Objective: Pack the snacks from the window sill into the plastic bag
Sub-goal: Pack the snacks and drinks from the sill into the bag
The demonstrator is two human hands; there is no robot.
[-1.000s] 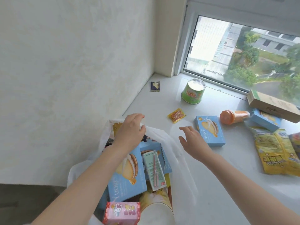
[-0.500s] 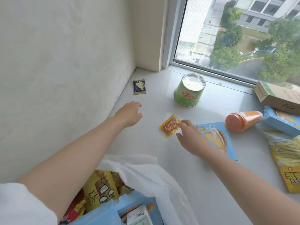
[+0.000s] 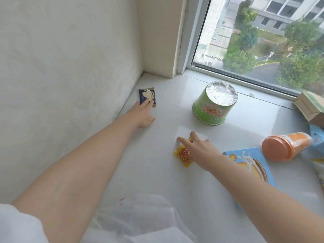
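A small navy snack packet [image 3: 147, 98] is laid flat left of the upturned green cup [image 3: 215, 104]; a yellow sachet [image 3: 183, 156] lies nearer; the white plastic bag [image 3: 140, 220] is nearest.

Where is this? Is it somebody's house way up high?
Probably a room on an upper floor, maybe a home. The snacks lie on a white window sill beside a window, and outside you look down on treetops and a road. A green cup stands there upside down.
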